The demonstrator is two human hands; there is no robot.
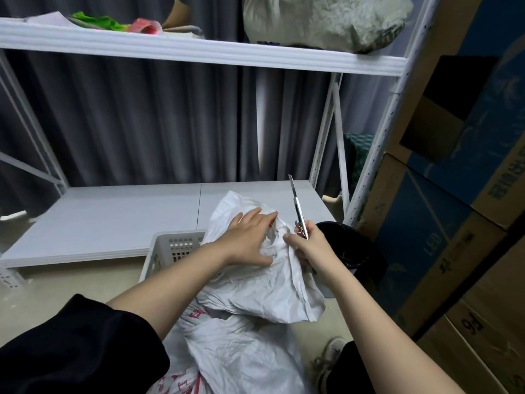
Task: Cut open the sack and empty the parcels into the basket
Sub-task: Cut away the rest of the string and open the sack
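A white woven sack [255, 291] with red print stands on the floor in front of me, its top folded over toward the right. My left hand [250, 237] lies flat on the sack's bunched top, fingers spread, pressing it down. My right hand [308, 243] grips a utility knife [297, 206] by its metal handle, blade extended and pointing up, just right of the bunched top. A white perforated plastic basket [170, 248] sits behind the sack on the left, partly hidden by it.
A white metal shelf unit [199, 52] stands ahead, with a low shelf board [113, 217] and a grey bundle on the upper shelf. A black bin [349, 245] sits to the right. Stacked cardboard boxes [454, 223] fill the right side. My shoe [329, 359] is beside the sack.
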